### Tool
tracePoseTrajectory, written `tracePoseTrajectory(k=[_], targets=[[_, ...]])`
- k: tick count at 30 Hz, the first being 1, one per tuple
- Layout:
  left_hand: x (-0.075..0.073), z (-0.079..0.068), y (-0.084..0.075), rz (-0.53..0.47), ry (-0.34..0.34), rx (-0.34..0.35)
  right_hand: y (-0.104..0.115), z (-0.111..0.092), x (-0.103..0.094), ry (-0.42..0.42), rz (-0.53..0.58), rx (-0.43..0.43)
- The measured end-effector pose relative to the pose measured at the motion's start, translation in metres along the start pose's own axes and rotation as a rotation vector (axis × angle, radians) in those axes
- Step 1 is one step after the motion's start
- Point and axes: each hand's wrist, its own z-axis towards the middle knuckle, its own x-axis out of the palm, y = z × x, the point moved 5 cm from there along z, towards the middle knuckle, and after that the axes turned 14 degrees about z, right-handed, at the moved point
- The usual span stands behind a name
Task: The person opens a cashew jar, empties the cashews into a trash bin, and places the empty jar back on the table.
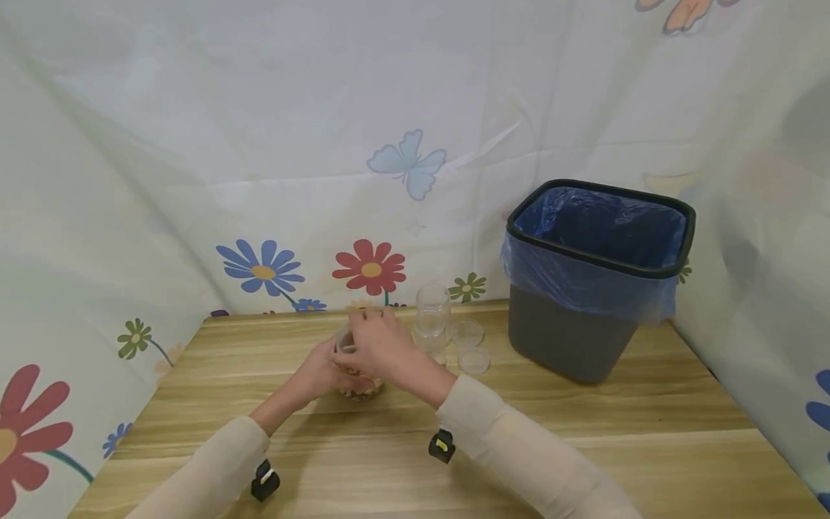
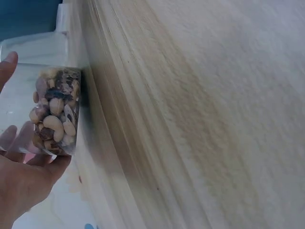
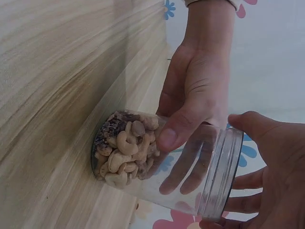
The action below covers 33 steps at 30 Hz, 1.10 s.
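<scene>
The left hand is curled round the side of a clear jar, thumb on one side and fingers showing through the wall from the other. The right hand is bent over the jar's top end, thumb and fingers spread round its edge. The jar is upright, left of centre toward the far side, partly filled with mixed nuts; whether its base touches the desk is hard to tell. Just right of the hands are clear containers, then two clear discs lying flat. A grey bin with a blue liner stands far right on the wood-grained desk. Behind hangs pale cloth printed with flowers and butterflies.
</scene>
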Motion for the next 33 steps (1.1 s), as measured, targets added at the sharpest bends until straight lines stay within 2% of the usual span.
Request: tracePoseTrajectory(k=[3, 5, 10, 16, 20, 23, 26, 30, 33], targets=[[-0.001, -0.001, -0.003, 0.063, -0.003, -0.002, 0.0, 0.001, 0.0, 0.015, -0.024, -0.015], [-0.001, -0.001, -0.005, 0.069, 0.0, -0.007, -0.001, 0.0, 0.0, 0.026, -0.051, -0.04], [-0.002, -0.002, -0.005, 0.056, -0.012, -0.011, -0.001, -0.002, -0.002, 0.069, -0.101, -0.183], [-0.002, -0.002, -0.005, 0.094, -0.024, 0.041, -0.003, -0.003, -0.006, 0.145, -0.072, -0.362], [-0.001, -0.001, -0.006, 0.066, -0.019, 0.042, -0.004, -0.002, -0.007, 0.194, -0.038, -0.402], [-0.001, -0.001, -0.007, 0.06, -0.017, 0.039, -0.007, -0.003, -0.008, 0.22, -0.002, -0.388], [0.001, -0.001, -0.007, 0.066, -0.008, 0.024, -0.009, -0.006, -0.01, 0.205, 0.061, -0.323], [0.002, 0.0, -0.01, 0.075, 0.004, 0.027, -0.012, -0.009, -0.012, 0.101, 0.15, -0.158], [0.002, 0.001, -0.014, 0.065, -0.002, 0.043, -0.012, -0.013, -0.012, 0.029, 0.154, -0.014]])
